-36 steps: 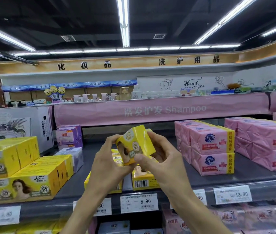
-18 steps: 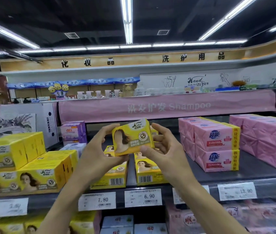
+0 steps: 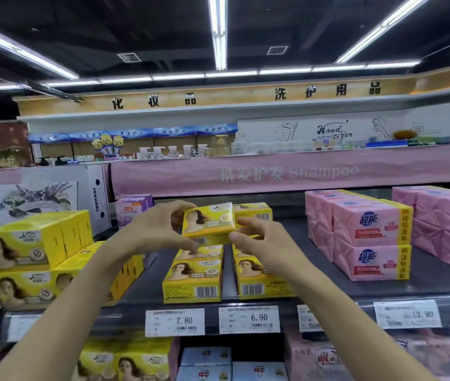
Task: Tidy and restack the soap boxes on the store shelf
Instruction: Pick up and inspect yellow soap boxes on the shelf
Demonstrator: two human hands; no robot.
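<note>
Soap box (image 3: 209,221), pinched at its ends by left hand (image 3: 157,229) and right hand (image 3: 259,239), held above the left stack (image 3: 193,279); a skewed release could topple it.

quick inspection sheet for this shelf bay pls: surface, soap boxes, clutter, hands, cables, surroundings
surface: dark shelf, bare strip between yellow and pink stock; price tags along its front edge
job's things: yellow soap box held in the air above two yellow stacks at the shelf front
clutter: bigger yellow boxes stacked at left, pink soap packs at right, purple boxes behind
grippers: left hand and right hand each pinch one end of the held box
cables: nothing seen
surroundings: Shampoo banner above, strip lights on a dark ceiling
</note>
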